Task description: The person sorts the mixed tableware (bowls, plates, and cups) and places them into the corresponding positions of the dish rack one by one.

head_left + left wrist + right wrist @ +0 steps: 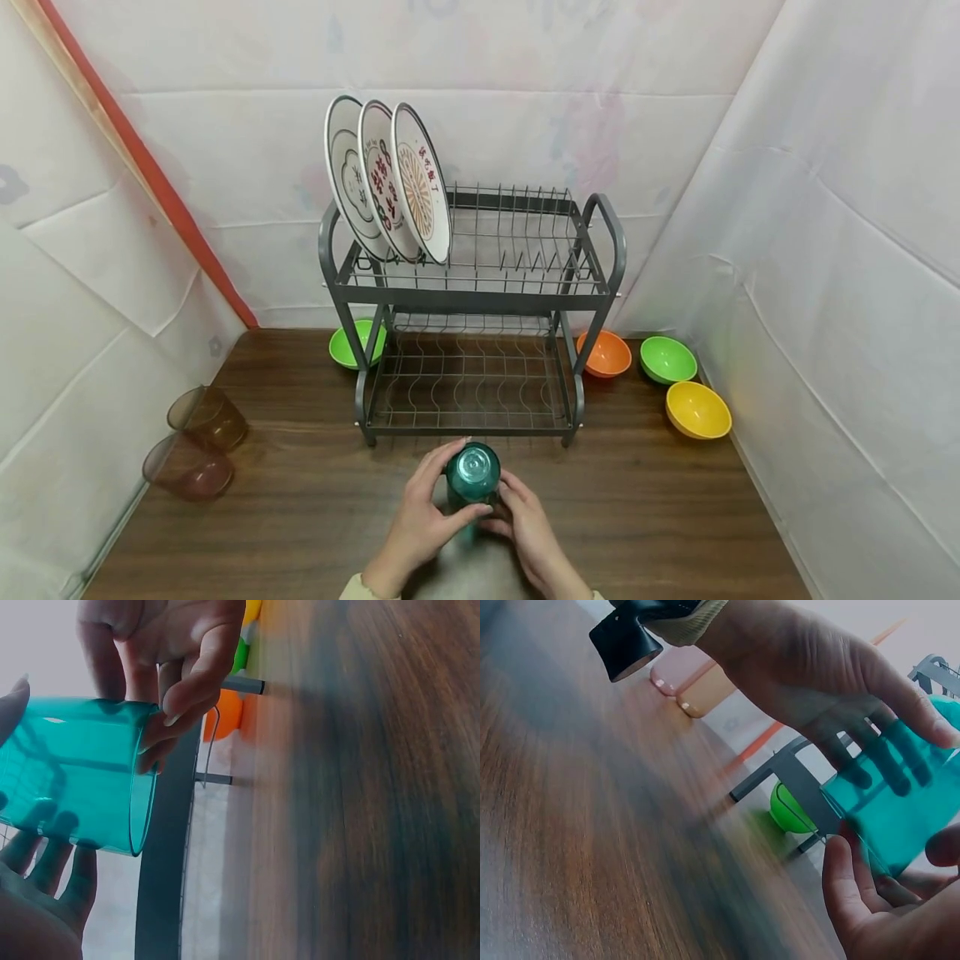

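Note:
A clear teal cup is upside down in front of the rack, its base toward the head camera and its rim above the table. My left hand grips its side, thumb on the near side and fingers round the far side. At the rim, my right hand holds the cup from the right. In the left wrist view, the right hand's fingertips reach over the rim's edge. Both hands also show round the teal cup in the right wrist view.
Behind the hands stands a dark two-tier dish rack, with three patterned plates upright at its upper left. Amber and pink cups are at left. Green, orange, green and yellow bowls flank the rack.

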### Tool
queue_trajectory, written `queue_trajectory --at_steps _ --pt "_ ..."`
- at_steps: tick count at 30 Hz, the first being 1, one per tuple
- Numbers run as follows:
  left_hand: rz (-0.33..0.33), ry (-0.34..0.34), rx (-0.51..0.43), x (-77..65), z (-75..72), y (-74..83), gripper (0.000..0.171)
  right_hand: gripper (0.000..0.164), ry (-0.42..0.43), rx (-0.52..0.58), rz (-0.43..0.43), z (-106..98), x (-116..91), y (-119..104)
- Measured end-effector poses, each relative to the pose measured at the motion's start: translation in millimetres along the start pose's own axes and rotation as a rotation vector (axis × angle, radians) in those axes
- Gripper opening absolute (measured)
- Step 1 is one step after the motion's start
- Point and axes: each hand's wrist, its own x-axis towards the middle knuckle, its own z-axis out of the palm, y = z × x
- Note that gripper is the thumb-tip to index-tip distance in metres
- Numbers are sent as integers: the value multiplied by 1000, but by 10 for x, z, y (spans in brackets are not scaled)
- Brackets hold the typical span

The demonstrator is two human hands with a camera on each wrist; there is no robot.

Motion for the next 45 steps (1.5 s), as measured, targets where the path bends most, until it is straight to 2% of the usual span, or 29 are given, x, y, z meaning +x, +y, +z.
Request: queue_trajectory --at_steps 6,14,22,30,38,45 --pt "22 -27 9 31 -30 16 86 50 -47 -21 -18 -26 10 -1" --pt "85 -39 32 75 -48 -21 88 50 -66 -128 -75 -57 13 -51" --pt "117 -48 17 207 -143 2 86 43 10 -234 -130 -171 32 -115" --pt "102 16 58 439 -310 -118 90 48 78 -185 -136 -397 -3 -135" --pt "4 71 81 768 -478 -217 89 52 210 -212 -151 -664 -74 -210" --pt "-178 75 158 1074 -553 -281 87 50 281 -205 -122 -794 -99 -259"
